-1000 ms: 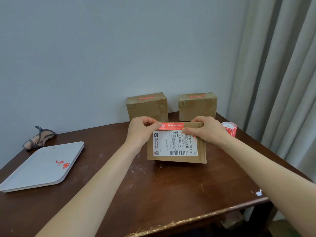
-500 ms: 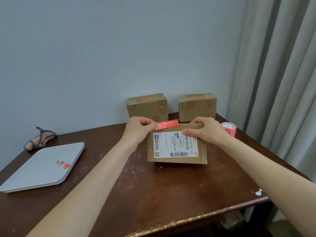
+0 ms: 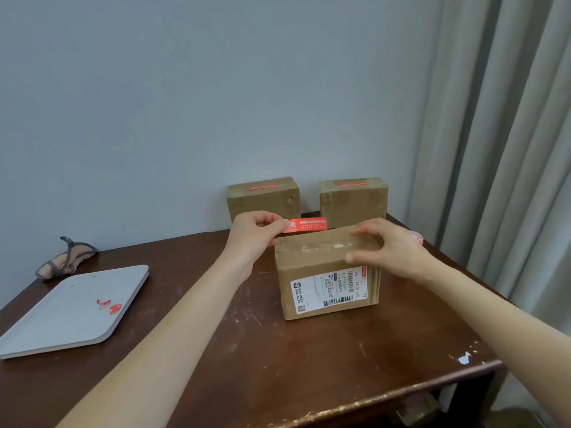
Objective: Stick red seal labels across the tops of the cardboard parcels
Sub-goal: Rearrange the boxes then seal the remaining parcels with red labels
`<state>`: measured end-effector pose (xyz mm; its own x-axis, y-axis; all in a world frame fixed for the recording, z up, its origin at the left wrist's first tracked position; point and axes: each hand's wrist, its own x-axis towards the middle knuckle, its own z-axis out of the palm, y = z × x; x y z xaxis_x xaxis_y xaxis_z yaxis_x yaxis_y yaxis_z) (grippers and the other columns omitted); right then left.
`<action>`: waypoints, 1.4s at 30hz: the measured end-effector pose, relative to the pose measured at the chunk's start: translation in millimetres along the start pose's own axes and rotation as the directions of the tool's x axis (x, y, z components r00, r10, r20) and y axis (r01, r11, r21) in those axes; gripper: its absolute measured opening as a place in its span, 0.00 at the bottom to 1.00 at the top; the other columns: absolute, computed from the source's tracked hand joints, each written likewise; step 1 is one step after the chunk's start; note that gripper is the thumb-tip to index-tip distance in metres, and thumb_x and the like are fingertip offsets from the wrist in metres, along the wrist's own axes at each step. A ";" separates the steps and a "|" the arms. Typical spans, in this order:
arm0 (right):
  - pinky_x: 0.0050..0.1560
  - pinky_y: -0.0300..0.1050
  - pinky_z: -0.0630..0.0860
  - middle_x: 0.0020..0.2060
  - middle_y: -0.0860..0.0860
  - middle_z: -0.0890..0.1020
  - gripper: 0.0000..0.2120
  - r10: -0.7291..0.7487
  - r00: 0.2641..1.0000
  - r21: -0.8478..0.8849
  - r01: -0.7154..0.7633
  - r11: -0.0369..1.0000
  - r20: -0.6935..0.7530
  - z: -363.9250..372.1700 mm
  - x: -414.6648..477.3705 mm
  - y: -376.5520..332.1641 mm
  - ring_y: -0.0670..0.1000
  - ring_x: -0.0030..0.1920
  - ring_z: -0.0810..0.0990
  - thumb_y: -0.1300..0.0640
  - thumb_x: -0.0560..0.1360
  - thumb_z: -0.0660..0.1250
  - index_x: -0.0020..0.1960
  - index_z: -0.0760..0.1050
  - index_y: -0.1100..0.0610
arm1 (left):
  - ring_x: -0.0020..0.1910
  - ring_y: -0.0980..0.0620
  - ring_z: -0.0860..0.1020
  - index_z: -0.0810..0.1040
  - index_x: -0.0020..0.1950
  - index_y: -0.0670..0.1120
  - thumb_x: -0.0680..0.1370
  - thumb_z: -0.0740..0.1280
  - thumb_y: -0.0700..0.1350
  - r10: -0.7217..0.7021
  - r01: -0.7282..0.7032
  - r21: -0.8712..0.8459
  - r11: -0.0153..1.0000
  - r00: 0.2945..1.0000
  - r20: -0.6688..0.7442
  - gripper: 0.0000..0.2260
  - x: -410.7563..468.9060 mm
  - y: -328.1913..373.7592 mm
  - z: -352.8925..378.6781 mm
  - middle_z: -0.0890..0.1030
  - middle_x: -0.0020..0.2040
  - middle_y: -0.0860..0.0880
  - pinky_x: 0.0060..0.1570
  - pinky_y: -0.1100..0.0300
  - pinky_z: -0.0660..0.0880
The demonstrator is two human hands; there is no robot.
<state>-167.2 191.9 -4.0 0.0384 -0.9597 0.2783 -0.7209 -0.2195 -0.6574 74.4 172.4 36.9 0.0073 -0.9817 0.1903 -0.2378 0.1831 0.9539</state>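
A cardboard parcel [image 3: 324,274] with a white shipping label on its front face stands in the middle of the brown table [image 3: 278,366]; its taped top faces up. My left hand [image 3: 256,233] pinches one end of a red seal label [image 3: 306,225], held in the air just behind the parcel's far top edge. My right hand [image 3: 389,248] grips the parcel's right top corner, fingers curled over it. Two more parcels stand at the wall, the left one [image 3: 264,199] and the right one [image 3: 353,197], each with a red label on top.
A grey tray [image 3: 61,316] with red label scraps lies at the left. A bundle of cloth and cord [image 3: 66,257] sits behind it. The label roll [image 3: 417,236] peeks out behind my right hand. A curtain [image 3: 509,149] hangs at the right.
The parcel has been tipped upright, so its shipping label now faces me and the taped side is on top. My left hand has lifted the red label off it.
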 end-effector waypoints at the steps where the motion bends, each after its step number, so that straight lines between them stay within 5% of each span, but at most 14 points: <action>1: 0.58 0.40 0.70 0.54 0.40 0.79 0.20 0.015 0.996 0.088 -0.007 0.996 -0.089 -4.5 1.3 -6.0 0.43 0.55 0.76 0.42 0.66 0.75 0.55 0.79 0.47 | 0.40 0.57 0.79 0.80 0.37 0.46 0.73 0.72 0.42 0.015 -0.015 0.017 1.000 1.000 -0.004 0.05 0.6 2.4 3.5 0.82 0.38 0.51 0.45 0.61 0.78; 4: 0.50 0.39 0.74 0.44 0.41 0.83 0.12 0.069 0.993 0.314 -0.037 0.949 -0.091 -18.4 6.8 -30.4 0.43 0.47 0.80 0.40 0.70 0.70 0.48 0.80 0.46 | 0.37 0.56 0.77 0.81 0.37 0.47 0.73 0.71 0.43 0.058 -0.057 0.059 0.997 0.998 -0.016 0.04 4.2 10.1 15.3 0.82 0.36 0.50 0.42 0.59 0.77; 6: 0.42 0.38 0.73 0.42 0.43 0.84 0.13 0.069 0.997 0.326 -0.073 0.943 0.023 -19.3 10.7 -41.7 0.44 0.43 0.81 0.39 0.71 0.69 0.46 0.80 0.47 | 0.32 0.58 0.76 0.81 0.37 0.47 0.72 0.71 0.42 0.079 -0.077 0.078 0.994 0.997 -0.022 0.04 5.5 13.7 22.8 0.81 0.33 0.51 0.38 0.60 0.75; 9: 0.33 0.36 0.72 0.36 0.48 0.84 0.09 0.122 0.993 0.366 -0.116 0.923 0.007 -14.4 19.1 -43.0 0.44 0.34 0.78 0.48 0.71 0.73 0.42 0.82 0.54 | 0.35 0.55 0.76 0.81 0.38 0.46 0.72 0.71 0.43 0.071 -0.069 0.108 0.992 0.997 -0.013 0.03 6.0 14.4 29.4 0.82 0.36 0.49 0.44 0.53 0.78; 15: 0.28 0.33 0.71 0.31 0.50 0.82 0.05 0.188 0.980 0.393 -0.199 0.898 0.066 -13.4 32.8 -35.8 0.41 0.27 0.74 0.58 0.74 0.72 0.40 0.82 0.59 | 0.39 0.52 0.77 0.79 0.41 0.48 0.71 0.73 0.44 0.048 -0.044 0.167 0.985 0.999 -0.020 0.04 7.1 5.4 30.7 0.82 0.40 0.46 0.44 0.54 0.76; 19: 0.32 0.37 0.72 0.32 0.52 0.83 0.07 0.239 0.968 0.229 -0.250 0.941 0.074 -6.3 42.4 -30.9 0.45 0.31 0.77 0.54 0.71 0.75 0.38 0.83 0.57 | 0.38 0.55 0.77 0.71 0.52 0.50 0.70 0.75 0.47 0.052 -0.035 0.366 0.930 0.998 -0.036 0.16 8.6 -4.7 34.0 0.80 0.40 0.53 0.40 0.58 0.73; 24: 0.40 0.40 0.74 0.38 0.50 0.83 0.07 0.188 0.980 -0.032 -0.187 0.982 0.063 1.4 49.0 -32.1 0.46 0.40 0.78 0.52 0.70 0.75 0.40 0.83 0.55 | 0.45 0.54 0.77 0.70 0.57 0.53 0.73 0.70 0.49 0.101 -0.066 0.638 0.767 0.995 -0.018 0.15 7.6 -11.2 41.2 0.76 0.40 0.58 0.41 0.58 0.72; 42: 0.49 0.51 0.81 0.40 0.54 0.84 0.10 0.259 0.964 -0.216 -0.242 0.946 0.058 11.0 54.4 -35.3 0.54 0.44 0.82 0.53 0.67 0.77 0.42 0.83 0.59 | 0.53 0.51 0.76 0.73 0.60 0.52 0.74 0.69 0.48 0.014 -0.016 0.729 0.684 1.000 0.009 0.16 15.0 -11.2 47.7 0.78 0.54 0.52 0.43 0.57 0.70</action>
<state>-132.1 145.4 26.6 -0.1097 -0.9923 0.0569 -0.8408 0.0621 -0.5378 30.8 153.2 18.0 -0.0049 -0.9795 0.2014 -0.8710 0.1031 0.4804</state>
